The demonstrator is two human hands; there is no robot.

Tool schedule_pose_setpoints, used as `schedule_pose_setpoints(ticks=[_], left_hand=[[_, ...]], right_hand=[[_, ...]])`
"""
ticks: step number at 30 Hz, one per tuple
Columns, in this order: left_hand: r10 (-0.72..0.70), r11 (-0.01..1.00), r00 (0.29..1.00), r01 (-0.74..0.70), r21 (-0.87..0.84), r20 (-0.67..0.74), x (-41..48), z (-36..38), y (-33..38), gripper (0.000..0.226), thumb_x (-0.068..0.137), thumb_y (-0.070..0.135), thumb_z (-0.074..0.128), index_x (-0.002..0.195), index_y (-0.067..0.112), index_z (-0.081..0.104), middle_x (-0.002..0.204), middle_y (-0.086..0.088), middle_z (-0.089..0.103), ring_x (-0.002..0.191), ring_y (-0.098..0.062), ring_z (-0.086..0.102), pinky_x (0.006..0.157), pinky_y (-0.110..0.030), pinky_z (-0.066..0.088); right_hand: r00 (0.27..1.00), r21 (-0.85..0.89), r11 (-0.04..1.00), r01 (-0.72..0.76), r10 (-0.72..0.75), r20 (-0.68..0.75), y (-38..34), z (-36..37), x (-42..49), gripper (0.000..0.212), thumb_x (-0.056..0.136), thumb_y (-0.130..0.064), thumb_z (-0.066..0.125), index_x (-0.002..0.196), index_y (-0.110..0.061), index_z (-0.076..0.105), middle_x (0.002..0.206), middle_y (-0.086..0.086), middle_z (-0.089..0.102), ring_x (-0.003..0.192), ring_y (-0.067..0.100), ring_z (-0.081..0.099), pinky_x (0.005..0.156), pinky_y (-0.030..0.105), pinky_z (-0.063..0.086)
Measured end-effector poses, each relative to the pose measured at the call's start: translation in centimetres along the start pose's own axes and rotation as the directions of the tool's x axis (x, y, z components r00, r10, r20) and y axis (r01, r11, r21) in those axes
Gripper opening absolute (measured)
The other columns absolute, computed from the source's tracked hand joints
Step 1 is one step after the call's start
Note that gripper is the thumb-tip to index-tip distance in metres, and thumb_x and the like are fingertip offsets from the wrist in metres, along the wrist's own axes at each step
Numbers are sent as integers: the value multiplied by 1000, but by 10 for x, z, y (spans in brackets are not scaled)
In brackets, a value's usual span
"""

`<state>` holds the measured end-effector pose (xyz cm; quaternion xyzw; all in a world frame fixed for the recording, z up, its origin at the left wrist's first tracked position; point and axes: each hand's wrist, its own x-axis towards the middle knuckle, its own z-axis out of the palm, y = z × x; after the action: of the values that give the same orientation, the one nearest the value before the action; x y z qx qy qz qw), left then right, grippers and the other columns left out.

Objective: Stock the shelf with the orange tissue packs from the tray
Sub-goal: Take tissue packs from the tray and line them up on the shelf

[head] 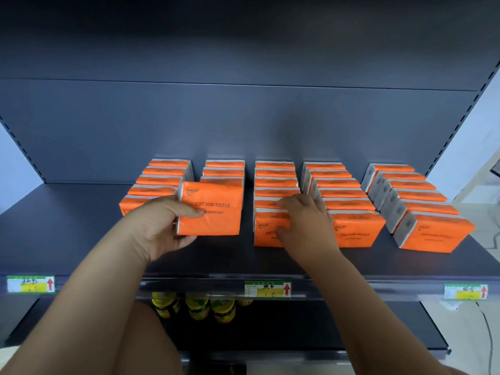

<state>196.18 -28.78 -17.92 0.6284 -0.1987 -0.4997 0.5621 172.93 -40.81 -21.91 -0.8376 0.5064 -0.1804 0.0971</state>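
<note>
Several rows of orange tissue packs stand upright on the dark shelf, running front to back. My left hand grips one orange pack marked COTTON TISSUE, held upright just above the shelf in front of the second row from the left. My right hand grips the front pack of the middle row, thumb on its face and fingers over its top edge. No tray is in view.
Price labels line the shelf's front rail. On the shelf below stand yellow-capped bottles. Slotted uprights bound the shelf on both sides. Bare shelf surface lies left of the rows and along the front.
</note>
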Motion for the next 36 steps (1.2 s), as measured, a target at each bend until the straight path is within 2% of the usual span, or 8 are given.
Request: schedule_pose_setpoints(ticks=[8, 12, 14, 18, 24, 28, 32, 36], left_hand=[[-27, 1000, 1000, 27, 6, -10, 6, -3, 0, 43, 81, -2, 75, 117, 21, 69, 110, -2, 77, 112, -25, 68, 79, -40, 56], [-19, 998, 998, 15, 59, 59, 6, -3, 3, 41, 85, 2, 73, 119, 23, 69, 115, -1, 78, 112, -22, 69, 80, -39, 56], [5, 993, 996, -16, 120, 90, 5, -1, 5, 39, 86, 5, 73, 121, 23, 69, 116, 0, 78, 111, -20, 69, 78, -37, 55], [72, 983, 994, -86, 162, 87, 4, 0, 4, 51, 80, 4, 81, 127, 12, 62, 114, -5, 78, 109, -25, 73, 85, -42, 57], [244, 870, 969, -200, 451, -41, 6, 0, -6, 33, 89, 14, 81, 111, 19, 58, 100, -4, 71, 88, -21, 71, 85, -48, 64], [194, 836, 981, -175, 520, 18, 4, -4, -8, 28, 89, 19, 82, 111, 23, 65, 111, -7, 72, 94, -24, 73, 66, -32, 61], [188, 883, 982, -178, 435, 20, -2, -11, -4, 22, 90, 14, 80, 107, 19, 65, 108, -8, 79, 95, -26, 78, 85, -46, 64], [146, 884, 987, -160, 439, 64, -6, -18, -5, 22, 91, 6, 77, 103, 17, 63, 95, 0, 79, 91, -20, 78, 91, -49, 62]], right_hand=[[1000, 9, 1000, -15, 15, -21, 4, 5, -1, 64, 84, -30, 73, 144, -35, 49, 153, -6, 43, 150, 29, 26, 120, 54, 31], [977, 44, 988, 147, -138, -163, -8, 7, -9, 58, 80, -31, 73, 137, -31, 60, 148, -6, 51, 144, 27, 33, 116, 44, 28], [949, 153, 962, 227, -183, -257, -20, 9, -12, 40, 81, -29, 68, 121, -26, 71, 125, -5, 66, 121, 24, 54, 101, 33, 40], [993, 614, 783, 100, -35, -117, -45, 11, -21, 31, 92, -12, 61, 113, -32, 73, 92, -12, 71, 90, 9, 65, 79, 35, 55], [999, 820, 571, -47, 18, 45, -63, 13, -39, 28, 92, -4, 68, 103, -30, 73, 108, -11, 60, 88, -4, 59, 73, 8, 45], [996, 799, 600, -38, 84, -16, -74, 28, -50, 32, 90, -7, 69, 111, -31, 65, 119, -19, 52, 99, -1, 58, 77, 17, 50], [974, 822, 554, -132, 225, 4, -78, 34, -56, 37, 89, -13, 65, 118, -32, 55, 116, -12, 56, 89, 10, 62, 74, 34, 56], [973, 848, 494, -192, 206, 101, -78, 29, -55, 28, 91, -12, 60, 96, -39, 67, 93, -8, 69, 82, 16, 66, 69, 33, 55]])
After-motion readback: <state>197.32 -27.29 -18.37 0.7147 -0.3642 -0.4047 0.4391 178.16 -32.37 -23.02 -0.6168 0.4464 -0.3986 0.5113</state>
